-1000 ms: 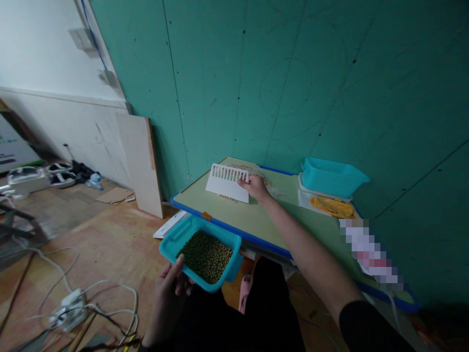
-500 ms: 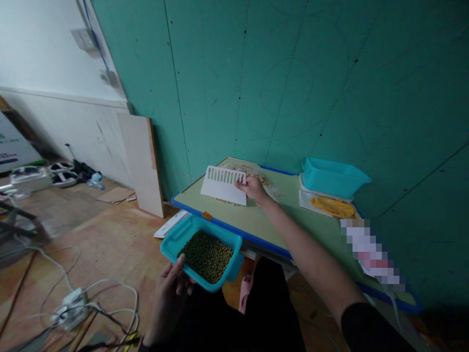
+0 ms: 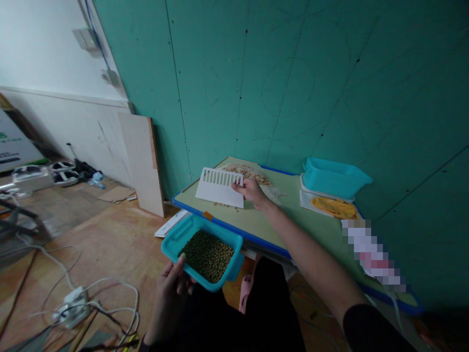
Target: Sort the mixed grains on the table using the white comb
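I have the right hand [image 3: 252,190] stretched out over the counter [image 3: 264,226], fingers closed on the right end of the scraper [image 3: 220,188]. The scraper's long axis runs left to right, roughly in line with the counter's blue front edge. Its slotted side is up, its plain edge is down on the surface, and it leans a little. A few loose grains [image 3: 224,206] lie just on my side of that lower edge. The main heap of grains [image 3: 249,172] sits behind the scraper, toward the wall [image 3: 256,73].

The left hand [image 3: 170,293] is down low, near my lap. It grips the near corner of the tub [image 3: 175,242] with the thumb hooked over the rim. The tub is filled with green beans [image 3: 207,255] and hangs below the counter's front edge, just under it. It lies straight toward me from the scraper, a touch to the left. So scraper, counter edge and tub line up front to back, with the right hand on the far piece and the left on the near one.

Off to the right, well apart, a second tub [image 3: 335,177] stands beside a yellow cloth [image 3: 334,208].
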{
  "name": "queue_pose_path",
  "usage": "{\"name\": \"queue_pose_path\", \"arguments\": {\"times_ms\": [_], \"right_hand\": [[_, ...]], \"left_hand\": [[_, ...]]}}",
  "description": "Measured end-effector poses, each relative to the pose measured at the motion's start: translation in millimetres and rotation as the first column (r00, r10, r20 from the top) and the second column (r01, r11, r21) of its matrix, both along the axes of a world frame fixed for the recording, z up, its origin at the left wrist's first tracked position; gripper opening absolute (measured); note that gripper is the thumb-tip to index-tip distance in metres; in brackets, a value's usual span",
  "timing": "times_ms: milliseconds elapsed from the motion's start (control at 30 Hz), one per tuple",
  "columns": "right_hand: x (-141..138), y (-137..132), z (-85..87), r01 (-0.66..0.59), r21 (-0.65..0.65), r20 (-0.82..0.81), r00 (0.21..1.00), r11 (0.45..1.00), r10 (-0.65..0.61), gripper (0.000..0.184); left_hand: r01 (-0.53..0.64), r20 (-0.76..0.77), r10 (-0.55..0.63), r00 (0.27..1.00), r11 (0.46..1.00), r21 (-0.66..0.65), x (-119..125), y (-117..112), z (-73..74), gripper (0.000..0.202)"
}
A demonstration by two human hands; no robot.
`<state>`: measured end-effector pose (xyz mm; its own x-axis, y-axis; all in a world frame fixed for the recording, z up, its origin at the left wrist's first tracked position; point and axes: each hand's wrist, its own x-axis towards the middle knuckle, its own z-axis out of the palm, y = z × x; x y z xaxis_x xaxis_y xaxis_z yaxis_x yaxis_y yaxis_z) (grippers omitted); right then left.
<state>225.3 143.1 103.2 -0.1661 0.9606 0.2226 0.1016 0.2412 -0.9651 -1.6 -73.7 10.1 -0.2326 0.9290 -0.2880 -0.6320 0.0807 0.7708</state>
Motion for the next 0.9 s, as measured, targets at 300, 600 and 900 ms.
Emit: {"name": "queue_pose_path", "arguments": {"times_ms": [300,600,900], "right_hand": [[-6,-10,3.5,-0.028,-0.018,0.008,1.0,0.999,0.028,0.025],[-9,-12,0.2,-0.065,-0.005,0.005,0.998,0.998,0.065,0.033],[-9,-15,-0.9,-0.082,-0.011,0.009,0.997,0.997,0.083,0.029]], "left_hand": [[0.033,0.024,-0.034,0.999,0.999,0.026,-2,1,-3.2,0.042],[0.022,-0.062,-0.02,0.998,0.999,0.032,-1,-1,-3.6,0.04],[0.038,0.028,-0.039,0.999,0.999,0.026,1,-1,-1.0,0.045]]}}
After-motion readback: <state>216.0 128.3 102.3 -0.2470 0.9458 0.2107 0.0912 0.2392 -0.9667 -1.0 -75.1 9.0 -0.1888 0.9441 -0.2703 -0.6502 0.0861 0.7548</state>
